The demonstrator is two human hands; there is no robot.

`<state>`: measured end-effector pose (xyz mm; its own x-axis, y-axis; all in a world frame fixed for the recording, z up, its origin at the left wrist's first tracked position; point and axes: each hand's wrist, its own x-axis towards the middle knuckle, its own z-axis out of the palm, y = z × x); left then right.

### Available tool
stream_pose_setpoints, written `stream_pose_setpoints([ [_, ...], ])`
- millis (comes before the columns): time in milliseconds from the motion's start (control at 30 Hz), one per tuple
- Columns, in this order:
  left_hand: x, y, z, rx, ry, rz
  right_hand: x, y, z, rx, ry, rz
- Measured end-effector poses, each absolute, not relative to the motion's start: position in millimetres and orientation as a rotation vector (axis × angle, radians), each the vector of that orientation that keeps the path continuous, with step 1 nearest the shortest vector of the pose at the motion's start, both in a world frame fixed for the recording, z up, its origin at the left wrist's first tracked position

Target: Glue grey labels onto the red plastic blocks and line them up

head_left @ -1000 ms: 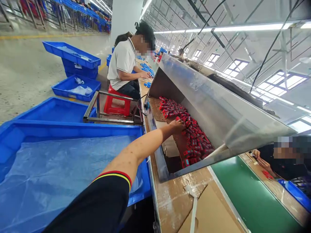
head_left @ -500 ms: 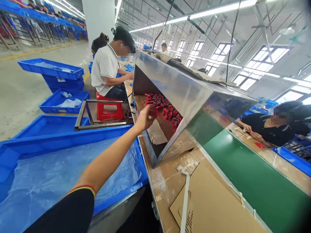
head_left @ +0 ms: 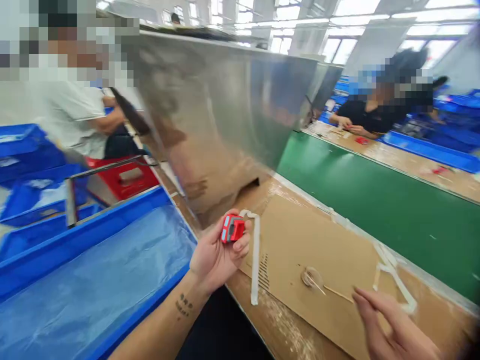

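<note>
A small red toy vehicle cab (head_left: pixel 233 228) with light blue windows and a grey part rests in my left hand (head_left: pixel 219 255), fingers curled around it, above the bench's left edge. Low on the right, my right hand (head_left: pixel 390 320) has its thumb and forefinger pinched at the end of a thin wooden stick (head_left: pixel 338 294). The stick slants left toward a small round dish (head_left: pixel 311 276), in which a second thin stick leans. Under both lies a flat cardboard sheet (head_left: pixel 300 240).
A sheet-metal hood (head_left: pixel 225 115) stands on the bench ahead. Beyond the cardboard runs a green conveyor belt (head_left: pixel 360 185). A large blue bin (head_left: pixel 93 260) with plastic lining is at left. One person (head_left: pixel 86 115) sits at left, another (head_left: pixel 375 110) works across the belt.
My left hand has drawn back from the hood's opening, bringing out the red toy cab. My right hand has come into view at lower right. The view has turned right and down.
</note>
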<state>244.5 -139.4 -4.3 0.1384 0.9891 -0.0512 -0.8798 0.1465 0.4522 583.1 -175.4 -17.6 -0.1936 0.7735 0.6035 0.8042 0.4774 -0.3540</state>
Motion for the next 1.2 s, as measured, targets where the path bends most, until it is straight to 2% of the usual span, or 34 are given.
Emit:
stream_pose_setpoints([
  [167, 303, -77, 3, 0.634, 0.390, 1.139, 568, -177, -9, -1.338, -2.049, 0.075],
  [367, 338, -29, -25, 0.899, 0.441, 1.060, 566, -172, -18, -1.361, -2.152, 0.269],
  [533, 333, -33, -45, 0.872, 0.523, 1.053, 555, -167, -29, -1.298, -2.189, 0.268],
  [767, 327, -34, -48, 1.055, 0.588, 1.058, 533, -152, -37, -1.265, -2.042, 0.104],
  [1067, 336, -46, -53, 1.535, 0.647, 1.149, 545, -160, -20, -1.319, -1.731, 0.313],
  [1200, 339, -56, -46, 1.854, 0.643, 1.163, 547, -168, -6, -1.112, -1.420, 0.395],
])
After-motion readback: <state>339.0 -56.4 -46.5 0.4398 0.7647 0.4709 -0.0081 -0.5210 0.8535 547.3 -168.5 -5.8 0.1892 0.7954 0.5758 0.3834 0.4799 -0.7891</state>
